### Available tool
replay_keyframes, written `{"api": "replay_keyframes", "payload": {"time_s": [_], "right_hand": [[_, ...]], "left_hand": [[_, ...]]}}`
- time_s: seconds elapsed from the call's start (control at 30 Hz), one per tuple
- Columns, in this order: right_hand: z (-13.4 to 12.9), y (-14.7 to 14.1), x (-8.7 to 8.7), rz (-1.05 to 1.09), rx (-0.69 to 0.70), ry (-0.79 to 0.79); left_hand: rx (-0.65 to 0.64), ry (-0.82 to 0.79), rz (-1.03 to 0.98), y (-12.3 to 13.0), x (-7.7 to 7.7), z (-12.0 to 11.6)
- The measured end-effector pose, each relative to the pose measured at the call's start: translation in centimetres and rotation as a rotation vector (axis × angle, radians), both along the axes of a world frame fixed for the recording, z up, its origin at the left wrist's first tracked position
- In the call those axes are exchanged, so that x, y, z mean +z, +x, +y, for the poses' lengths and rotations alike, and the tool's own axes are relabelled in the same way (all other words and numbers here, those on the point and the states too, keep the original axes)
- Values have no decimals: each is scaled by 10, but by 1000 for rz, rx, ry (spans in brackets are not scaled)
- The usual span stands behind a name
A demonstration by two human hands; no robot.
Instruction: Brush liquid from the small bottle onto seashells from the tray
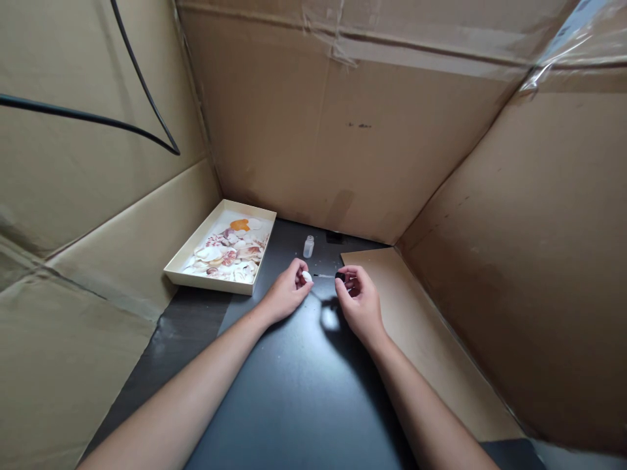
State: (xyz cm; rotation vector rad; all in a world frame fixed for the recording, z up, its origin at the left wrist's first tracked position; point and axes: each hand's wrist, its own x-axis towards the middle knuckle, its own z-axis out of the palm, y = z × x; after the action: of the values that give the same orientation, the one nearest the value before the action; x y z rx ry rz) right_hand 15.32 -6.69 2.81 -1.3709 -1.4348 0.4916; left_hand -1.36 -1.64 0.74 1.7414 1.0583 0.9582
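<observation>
Between the fingertips of my left hand (289, 290) is a small white shell (307, 277). My right hand (360, 300), a short way to the right, pinches a small black cap (339, 277). The two hands are apart, above the dark tabletop. Just beyond them a small clear bottle (308, 247) stands upright with no cap on it. To the left of my left hand, a cream tray (208, 283) holds several shells (229, 256) in white, pink and brown, with an orange piece (240, 224) among them.
Cardboard walls (304, 117) enclose the dark table (284, 405) at the back and both sides. A flat cardboard sheet (431, 346) lies along the right. A black cable (98, 119) hangs at the upper left. Small white bits lie near the bottle.
</observation>
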Motion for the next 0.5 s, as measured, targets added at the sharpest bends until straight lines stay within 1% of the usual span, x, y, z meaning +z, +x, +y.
{"api": "replay_keyframes", "payload": {"time_s": [0.1, 0.2, 0.27, 0.4, 0.5], "right_hand": [[-1, 0, 0, -5, 50, 8], [0, 0, 0, -51, 6, 0], [0, 0, -1, -31, -19, 6], [-1, 0, 0, -7, 53, 33], [-2, -1, 2, -43, 30, 52]], "left_hand": [[-6, 6, -6, 0, -2, 1], [-4, 6, -6, 0, -3, 1], [-3, 5, -9, 1, -2, 1], [-5, -4, 4, 1, 1, 0], [0, -10, 25, 1, 3, -1]]}}
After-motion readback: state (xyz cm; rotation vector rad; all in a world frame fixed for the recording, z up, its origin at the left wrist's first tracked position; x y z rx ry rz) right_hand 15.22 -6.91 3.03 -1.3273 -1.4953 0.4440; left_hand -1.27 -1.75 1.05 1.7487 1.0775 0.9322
